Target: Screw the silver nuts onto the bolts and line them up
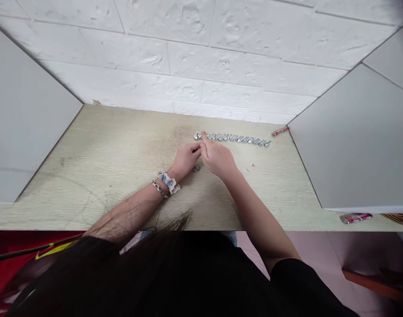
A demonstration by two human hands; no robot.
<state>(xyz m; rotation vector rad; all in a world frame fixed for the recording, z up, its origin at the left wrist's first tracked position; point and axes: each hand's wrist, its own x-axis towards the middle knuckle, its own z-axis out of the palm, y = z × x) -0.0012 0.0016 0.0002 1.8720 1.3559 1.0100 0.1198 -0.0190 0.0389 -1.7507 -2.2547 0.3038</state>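
My left hand [185,160] is closed in a pinch over the table; what its fingertips hold, if anything, is hidden. Against those fingertips presses the thumb of my right hand [218,157], whose index finger stretches up in front of the row of small metal parts. Its other fingers are curled, and whatever they grip cannot be made out. Several shiny bolts with wide washer-like heads [239,138] form a line at the back of the table. One bolt [197,135] stands at the line's left end. Just below my hands lies a small round metal piece [196,167].
The pale wooden table [122,145] meets a white brick-patterned wall [188,57]. Grey panels stand at the left [30,119] and right [349,141]. One red battery-like cylinder [280,131] lies at the back right, another [356,218] near the front right edge.
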